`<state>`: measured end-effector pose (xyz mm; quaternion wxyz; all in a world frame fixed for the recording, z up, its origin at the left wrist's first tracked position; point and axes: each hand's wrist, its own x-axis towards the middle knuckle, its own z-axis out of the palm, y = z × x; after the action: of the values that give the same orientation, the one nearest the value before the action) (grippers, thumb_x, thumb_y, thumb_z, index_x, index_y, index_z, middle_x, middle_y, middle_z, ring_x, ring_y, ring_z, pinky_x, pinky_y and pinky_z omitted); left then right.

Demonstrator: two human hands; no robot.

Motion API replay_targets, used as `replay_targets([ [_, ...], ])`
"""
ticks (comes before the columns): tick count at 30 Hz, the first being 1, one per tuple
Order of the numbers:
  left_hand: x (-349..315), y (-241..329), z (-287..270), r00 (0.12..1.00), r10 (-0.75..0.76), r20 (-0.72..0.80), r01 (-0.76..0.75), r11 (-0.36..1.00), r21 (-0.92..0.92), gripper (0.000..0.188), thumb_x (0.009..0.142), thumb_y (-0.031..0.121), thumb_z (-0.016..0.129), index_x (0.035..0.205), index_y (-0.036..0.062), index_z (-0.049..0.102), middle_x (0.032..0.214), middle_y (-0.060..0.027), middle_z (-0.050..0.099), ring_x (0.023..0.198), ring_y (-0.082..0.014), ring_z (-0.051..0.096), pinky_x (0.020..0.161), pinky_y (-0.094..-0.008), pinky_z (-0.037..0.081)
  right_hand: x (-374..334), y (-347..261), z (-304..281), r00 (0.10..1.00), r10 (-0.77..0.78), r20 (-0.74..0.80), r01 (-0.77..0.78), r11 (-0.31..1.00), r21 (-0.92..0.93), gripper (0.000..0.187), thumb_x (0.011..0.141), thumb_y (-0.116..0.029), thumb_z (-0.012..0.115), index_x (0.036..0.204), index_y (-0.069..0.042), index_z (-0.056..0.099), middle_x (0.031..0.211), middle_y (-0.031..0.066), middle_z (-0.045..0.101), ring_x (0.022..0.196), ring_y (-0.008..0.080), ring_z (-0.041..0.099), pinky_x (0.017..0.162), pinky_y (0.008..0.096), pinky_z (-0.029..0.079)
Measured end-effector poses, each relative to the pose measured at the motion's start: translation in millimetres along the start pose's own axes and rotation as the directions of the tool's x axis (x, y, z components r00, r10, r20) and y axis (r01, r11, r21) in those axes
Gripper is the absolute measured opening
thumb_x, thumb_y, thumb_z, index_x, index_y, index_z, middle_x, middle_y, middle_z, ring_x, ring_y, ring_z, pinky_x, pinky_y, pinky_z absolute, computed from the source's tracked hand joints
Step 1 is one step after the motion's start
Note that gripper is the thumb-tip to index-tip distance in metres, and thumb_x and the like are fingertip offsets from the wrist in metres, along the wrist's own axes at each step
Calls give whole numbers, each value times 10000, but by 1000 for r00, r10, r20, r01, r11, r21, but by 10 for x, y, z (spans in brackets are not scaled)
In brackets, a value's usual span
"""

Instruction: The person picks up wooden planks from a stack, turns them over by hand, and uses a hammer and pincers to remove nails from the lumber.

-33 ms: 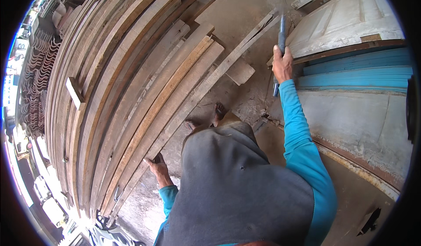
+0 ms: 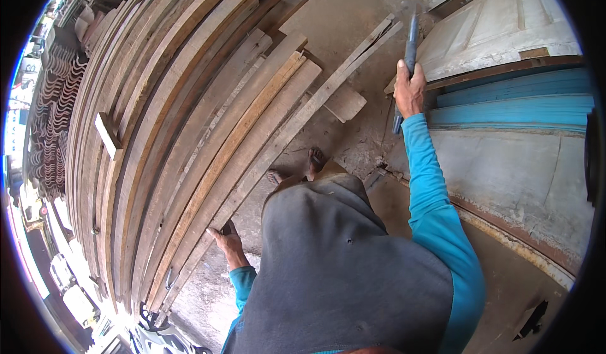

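We see right hand (image 2: 409, 89) raised, arm in blue sleeve stretched forward, fingers wrapped tight round long dark blue-grey bar (image 2: 406, 70); bar runs above and below fist. White panelled door (image 2: 499, 32) lies just right of grip. Left hand (image 2: 227, 243) low, wrist bent, fingers closed on near end of long narrow wooden plank (image 2: 297, 123), which runs away up-right. Stacked brown boards (image 2: 170, 133) lie left of that grip.

Single view, head-worn wide fisheye, looking steeply down the person's front to the concrete floor (image 2: 353, 19) well below. Stacked wooden planks (image 2: 189, 133) fill nine to twelve o'clock; leaning door panels (image 2: 505, 32) lie at two o'clock. Straight edges bow near the rim.
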<state>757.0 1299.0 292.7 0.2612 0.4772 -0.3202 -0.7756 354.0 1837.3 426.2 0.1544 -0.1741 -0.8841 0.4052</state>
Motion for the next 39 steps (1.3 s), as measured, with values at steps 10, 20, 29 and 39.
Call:
replay_targets([
  [10, -20, -8, 4, 999, -11, -37, 12, 1000, 26, 703, 990, 593, 522, 1442, 56, 470, 1418, -143, 544, 1259, -307, 553, 1051, -433, 504, -146, 376, 103, 993, -81, 82, 93, 983, -159, 413, 998, -413, 603, 1021, -7, 534, 829, 206, 596, 733, 361, 567, 719, 460, 474],
  [20, -45, 40, -2, 999, -23, -43, 25, 999, 42, 721, 990, 593, 520, 1461, 53, 438, 1447, -141, 516, 1284, -298, 535, 1076, -457, 491, -6, -664, -286, 949, -241, -201, 284, 934, 219, 320, 1020, -341, 600, 942, -35, 554, 676, 53, 532, 572, 132, 509, 530, 334, 437],
  [29, -47, 41, -42, 986, 121, 118, -164, 850, 501, 723, 998, 587, 507, 1476, 52, 415, 1467, -160, 494, 1330, -296, 498, 1109, -446, 466, 14, -86, -103, 779, 366, 509, -497, 855, 147, 325, 994, -362, 629, 907, -71, 511, 657, 6, 489, 471, 90, 479, 412, 273, 400],
  [39, -201, 51, 158, 999, 38, 34, -41, 995, 91, 781, 980, 604, 524, 1475, 11, 405, 1476, -180, 480, 1319, -302, 512, 1113, -431, 470, 333, -999, -470, 981, -131, -143, 192, 757, 624, 322, 1043, -342, 556, 940, -37, 540, 641, -13, 450, 494, 97, 433, 451, 283, 389],
])
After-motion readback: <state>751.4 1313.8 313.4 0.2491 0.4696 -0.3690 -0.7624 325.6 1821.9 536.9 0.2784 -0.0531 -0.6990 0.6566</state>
